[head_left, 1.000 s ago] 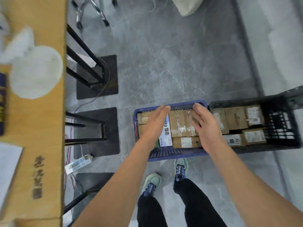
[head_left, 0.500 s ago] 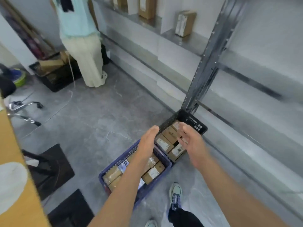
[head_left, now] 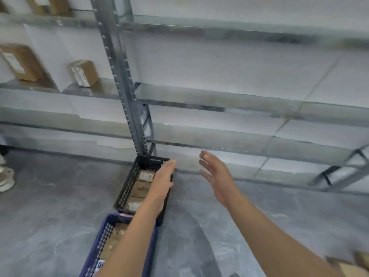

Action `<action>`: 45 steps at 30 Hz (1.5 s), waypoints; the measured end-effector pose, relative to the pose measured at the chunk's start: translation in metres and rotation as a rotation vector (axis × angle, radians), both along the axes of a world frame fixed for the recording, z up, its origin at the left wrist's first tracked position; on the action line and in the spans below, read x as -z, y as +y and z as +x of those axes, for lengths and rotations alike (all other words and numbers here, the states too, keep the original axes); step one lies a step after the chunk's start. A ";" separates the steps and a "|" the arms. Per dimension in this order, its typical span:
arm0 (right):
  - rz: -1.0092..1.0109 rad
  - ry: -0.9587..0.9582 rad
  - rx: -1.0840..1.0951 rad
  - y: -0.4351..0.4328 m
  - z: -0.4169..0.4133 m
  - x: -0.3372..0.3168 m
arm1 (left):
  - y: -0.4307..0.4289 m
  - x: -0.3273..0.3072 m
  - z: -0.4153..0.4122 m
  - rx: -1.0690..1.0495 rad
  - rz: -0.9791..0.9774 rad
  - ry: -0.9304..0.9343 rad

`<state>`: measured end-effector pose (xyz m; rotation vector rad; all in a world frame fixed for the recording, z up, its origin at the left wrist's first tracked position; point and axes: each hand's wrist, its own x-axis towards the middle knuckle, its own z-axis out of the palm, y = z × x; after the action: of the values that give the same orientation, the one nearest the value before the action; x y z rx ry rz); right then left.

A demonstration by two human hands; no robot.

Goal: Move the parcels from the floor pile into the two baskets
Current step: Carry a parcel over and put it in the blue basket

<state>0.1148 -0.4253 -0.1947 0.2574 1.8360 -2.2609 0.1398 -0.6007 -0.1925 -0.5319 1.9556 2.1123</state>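
A black basket (head_left: 127, 188) stands on the grey floor at the foot of a shelf post, with brown parcels (head_left: 142, 185) inside. Nearer to me is a blue basket (head_left: 95, 248), also holding brown parcels (head_left: 113, 238). My left hand (head_left: 162, 177) is stretched flat over the black basket, fingers straight, holding nothing. My right hand (head_left: 214, 174) hovers to the right of the baskets over bare floor, fingers spread and empty. Some cardboard parcels (head_left: 351, 264) show at the bottom right corner, partly cut off.
A metal shelving rack (head_left: 129, 92) runs along the wall behind the baskets. Boxes (head_left: 83, 72) sit on its upper left shelf. Someone's shoes (head_left: 6, 176) are at the far left edge. Grey floor spreads left and right of the baskets.
The view has swung up and right, from the floor and table towards the shelving. Both hands have stayed open and empty, drifting from over the blue basket towards the black one.
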 end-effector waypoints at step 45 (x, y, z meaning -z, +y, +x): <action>-0.114 -0.207 1.273 0.526 0.069 0.058 | 0.651 0.062 -0.108 1.382 -0.151 -0.097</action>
<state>0.1836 0.1012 -0.2529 2.0058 1.5588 -2.7719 0.0316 0.0499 -0.2547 0.5782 1.5808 1.0104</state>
